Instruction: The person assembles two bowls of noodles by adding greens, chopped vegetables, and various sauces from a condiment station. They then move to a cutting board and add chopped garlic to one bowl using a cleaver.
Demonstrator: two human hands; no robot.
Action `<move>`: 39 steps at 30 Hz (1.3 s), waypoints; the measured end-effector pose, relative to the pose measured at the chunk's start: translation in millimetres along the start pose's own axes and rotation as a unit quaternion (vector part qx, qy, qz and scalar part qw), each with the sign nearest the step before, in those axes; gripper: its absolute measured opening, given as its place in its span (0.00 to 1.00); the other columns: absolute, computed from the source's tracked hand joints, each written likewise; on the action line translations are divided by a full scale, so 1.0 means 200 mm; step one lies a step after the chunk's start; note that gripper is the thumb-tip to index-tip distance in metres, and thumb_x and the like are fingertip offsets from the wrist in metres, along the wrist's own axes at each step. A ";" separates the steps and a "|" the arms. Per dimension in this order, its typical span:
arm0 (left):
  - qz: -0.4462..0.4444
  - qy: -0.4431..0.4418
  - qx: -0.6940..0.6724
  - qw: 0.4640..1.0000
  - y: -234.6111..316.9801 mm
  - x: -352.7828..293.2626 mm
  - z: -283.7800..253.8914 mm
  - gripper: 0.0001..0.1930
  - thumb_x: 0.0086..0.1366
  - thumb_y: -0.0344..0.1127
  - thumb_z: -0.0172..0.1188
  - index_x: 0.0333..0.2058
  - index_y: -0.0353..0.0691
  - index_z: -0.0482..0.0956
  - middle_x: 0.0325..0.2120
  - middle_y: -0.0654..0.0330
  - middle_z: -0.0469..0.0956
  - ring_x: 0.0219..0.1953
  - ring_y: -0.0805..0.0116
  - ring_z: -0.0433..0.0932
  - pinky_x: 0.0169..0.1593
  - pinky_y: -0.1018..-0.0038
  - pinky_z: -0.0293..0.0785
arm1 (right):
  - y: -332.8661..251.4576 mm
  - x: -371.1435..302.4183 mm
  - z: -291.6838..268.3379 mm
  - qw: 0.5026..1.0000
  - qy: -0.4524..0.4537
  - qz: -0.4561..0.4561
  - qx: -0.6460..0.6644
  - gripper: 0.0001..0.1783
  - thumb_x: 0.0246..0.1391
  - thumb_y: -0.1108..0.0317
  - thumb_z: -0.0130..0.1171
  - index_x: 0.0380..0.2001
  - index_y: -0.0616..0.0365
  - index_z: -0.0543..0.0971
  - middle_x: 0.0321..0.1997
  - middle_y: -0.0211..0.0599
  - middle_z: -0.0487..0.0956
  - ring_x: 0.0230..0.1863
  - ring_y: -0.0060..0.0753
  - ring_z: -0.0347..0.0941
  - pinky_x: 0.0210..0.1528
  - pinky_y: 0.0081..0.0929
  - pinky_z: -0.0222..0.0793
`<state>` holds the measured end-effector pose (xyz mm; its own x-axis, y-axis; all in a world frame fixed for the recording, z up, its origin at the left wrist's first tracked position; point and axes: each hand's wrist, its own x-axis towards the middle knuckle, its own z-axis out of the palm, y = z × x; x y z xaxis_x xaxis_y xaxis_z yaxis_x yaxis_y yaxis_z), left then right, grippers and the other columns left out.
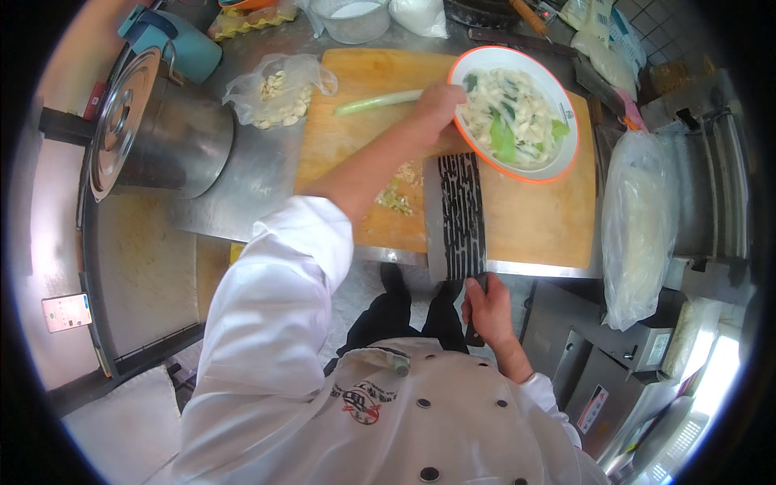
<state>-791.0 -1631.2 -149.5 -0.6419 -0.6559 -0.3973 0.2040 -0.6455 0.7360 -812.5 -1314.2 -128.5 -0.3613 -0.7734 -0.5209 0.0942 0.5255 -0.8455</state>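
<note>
My left hand [441,107] reaches across the wooden cutting board [529,230] and is closed on the left rim of a white bowl [517,171] with an orange edge. White pieces and green leaves [503,137] fill the bowl. A pale green scallion stalk [376,103] lies on the board, its right end passing behind the left hand. My right hand [490,311] grips the handle of a cleaver [457,214] with a black-streaked blade, which lies over the board's front edge. Chopped green and pale bits [394,198] are left of the blade.
A clear bag of peeled garlic cloves [284,101] is left of the board, near a lidded steel pot [166,133]. At the right hangs a filled plastic bag [638,226]. Another knife [521,40] and a metal basin [353,23] are at the back.
</note>
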 end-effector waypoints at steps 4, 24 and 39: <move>0.279 0.153 0.524 0.790 0.12 -0.33 -0.18 0.13 0.59 0.34 0.45 0.33 0.29 0.74 0.29 0.52 0.76 0.33 0.61 0.76 0.40 0.70 0.72 | -0.05 0.05 -0.03 0.999 -0.018 0.006 -0.043 0.11 0.56 0.70 0.50 0.23 0.61 0.64 0.12 0.31 0.66 0.09 0.22 0.63 0.10 0.23 0.57; 0.411 0.520 0.324 0.675 -0.57 -0.75 -0.13 0.16 0.56 0.18 0.42 0.45 0.29 0.66 0.40 0.49 0.67 0.43 0.57 0.68 0.51 0.68 0.64 | -0.24 0.34 -0.36 0.959 -0.207 -0.012 -0.195 0.12 0.54 0.70 0.54 0.22 0.61 0.64 0.12 0.31 0.68 0.11 0.20 0.64 0.13 0.23 0.59; 0.374 0.541 0.163 0.736 -0.53 -0.80 0.10 0.17 0.60 0.21 0.39 0.48 0.29 0.65 0.46 0.53 0.68 0.50 0.65 0.66 0.56 0.73 0.60 | -0.10 0.26 -0.35 0.946 -0.277 -0.007 -0.167 0.15 0.47 0.68 0.59 0.21 0.64 0.64 0.17 0.49 0.68 0.20 0.47 0.66 0.23 0.37 0.61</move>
<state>-725.2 -1450.3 -154.2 0.5595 -0.8214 0.1110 -0.1003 0.0658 0.9928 -897.9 -1340.9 -130.5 0.1910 -0.7992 -0.5700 -0.2394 0.5252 -0.8166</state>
